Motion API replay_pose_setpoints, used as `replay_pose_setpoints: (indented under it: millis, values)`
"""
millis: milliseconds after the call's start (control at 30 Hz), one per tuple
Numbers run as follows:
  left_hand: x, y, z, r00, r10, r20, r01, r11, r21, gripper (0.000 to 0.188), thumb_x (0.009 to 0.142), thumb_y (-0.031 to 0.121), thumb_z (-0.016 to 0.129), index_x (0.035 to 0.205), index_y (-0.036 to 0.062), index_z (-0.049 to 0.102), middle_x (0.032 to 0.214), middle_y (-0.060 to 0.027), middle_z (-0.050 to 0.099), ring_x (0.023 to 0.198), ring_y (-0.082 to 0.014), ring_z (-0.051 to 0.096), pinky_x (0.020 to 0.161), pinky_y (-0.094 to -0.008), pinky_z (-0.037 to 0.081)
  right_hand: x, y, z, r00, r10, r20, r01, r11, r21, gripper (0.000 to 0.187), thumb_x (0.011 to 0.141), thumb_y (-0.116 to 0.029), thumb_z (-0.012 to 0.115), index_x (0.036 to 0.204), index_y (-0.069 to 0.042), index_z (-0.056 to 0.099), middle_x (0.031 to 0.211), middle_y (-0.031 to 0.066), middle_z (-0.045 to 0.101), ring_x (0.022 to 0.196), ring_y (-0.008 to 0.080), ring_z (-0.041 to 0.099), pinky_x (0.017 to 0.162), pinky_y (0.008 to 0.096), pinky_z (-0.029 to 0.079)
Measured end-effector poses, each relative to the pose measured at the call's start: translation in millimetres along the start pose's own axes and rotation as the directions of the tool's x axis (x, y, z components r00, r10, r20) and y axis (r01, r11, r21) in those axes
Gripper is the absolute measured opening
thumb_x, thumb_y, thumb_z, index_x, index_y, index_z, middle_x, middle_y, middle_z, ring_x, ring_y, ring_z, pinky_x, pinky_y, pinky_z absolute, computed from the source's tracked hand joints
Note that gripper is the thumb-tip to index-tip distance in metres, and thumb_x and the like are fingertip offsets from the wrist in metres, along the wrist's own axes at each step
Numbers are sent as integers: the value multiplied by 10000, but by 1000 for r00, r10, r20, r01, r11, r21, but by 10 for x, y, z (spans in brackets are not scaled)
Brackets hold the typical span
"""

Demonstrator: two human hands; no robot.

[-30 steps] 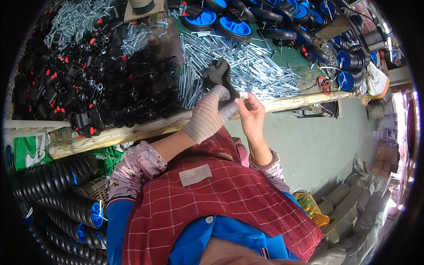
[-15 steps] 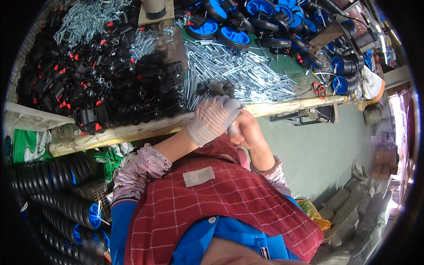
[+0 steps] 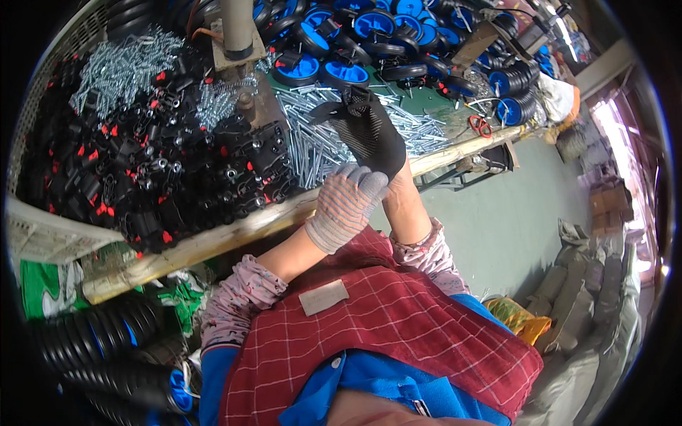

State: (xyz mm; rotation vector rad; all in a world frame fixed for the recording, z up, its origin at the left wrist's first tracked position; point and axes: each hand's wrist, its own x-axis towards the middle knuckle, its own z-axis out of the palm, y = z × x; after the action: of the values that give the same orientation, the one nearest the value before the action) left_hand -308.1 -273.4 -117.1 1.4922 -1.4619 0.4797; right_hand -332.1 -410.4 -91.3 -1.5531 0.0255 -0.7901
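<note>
Left hand [image 3: 346, 206] grips the cuff of the black glove [image 3: 366, 131] covering the right hand [image 3: 369, 135].

Left hand [image 3: 346, 206] at black-gloved right hand [image 3: 366, 131]

A long wooden-edged bench [image 3: 234, 227] ran across the room, heaped with black and red parts [image 3: 149, 170], metal bolts [image 3: 312, 145] and blue wheels [image 3: 341, 71]. A post [image 3: 238, 28] rose from it. The floor [image 3: 497, 220] was grey-green. Daylight [image 3: 618, 113] came in at the right. Black ribbed hoses [image 3: 92, 341] lay below left.
</note>
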Motion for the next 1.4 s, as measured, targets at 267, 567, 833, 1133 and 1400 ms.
replay_pose_setpoints:
  millis: [267, 567, 833, 1133, 1400]
  values:
    - [-4, -170, -213, 997, -70, 36, 78, 955, -286, 177, 877, 157, 688, 1012, 74, 609, 901, -150, 624, 840, -364, 617, 755, -467, 500, 78, 59, 236, 996, 54, -73, -65, 986, -151, 421, 950, -154, 648, 1343, -68, 525, 1273, 69, 639, 1185, 184, 580, 943, 403, 467]
    - [0, 68, -143, 997, -42, 62, 65, 896, -439, 166, 872, 115, 693, 1000, 66, 600, 896, -151, 604, 841, -390, 577, 782, -486, 471, 292, -242, 252, 920, -14, -392, 280, 722, 633, 475, 971, -35, 536, 1432, -52, 428, 1406, 123, 455, 1311, 302, 515, 1031, 450, 482]
    - [144, 657, 769, 922, 240, 304, -44, 845, -533, 237, 823, 120, 710, 1032, 93, 602, 919, -140, 592, 888, -380, 578, 814, -488, 474, -360, -334, -1176, 815, -38, -578, 111, 989, 93, 934, 902, -829, 220, 1598, -205, 237, 1629, 22, 238, 1452, 286, 279, 1141, 476, 286]
    - [789, 946, 2448, 726, 381, 573, 184, 695, -695, 213, 875, 171, 624, 1061, 72, 591, 987, -133, 613, 888, -339, 598, 806, -473, 488, -1104, -727, -3066, 458, -139, -878, 864, 304, 402, 785, 1004, -665, 232, 1545, -106, 339, 1577, 140, 363, 1451, 352, 297, 1214, 563, 167]
    - [937, 1181, 3869, -17, 394, 919, 889, 427, -167, 277, 968, 196, 559, 1200, 51, 604, 1115, -145, 651, 904, -312, 628, 855, -430, 511, -1281, -1255, -3745, 778, -24, -628, 627, 95, 773, 671, 1023, -589, 336, 1481, -105, 417, 1484, 146, 463, 1316, 344, 455, 1124, 541, 286]
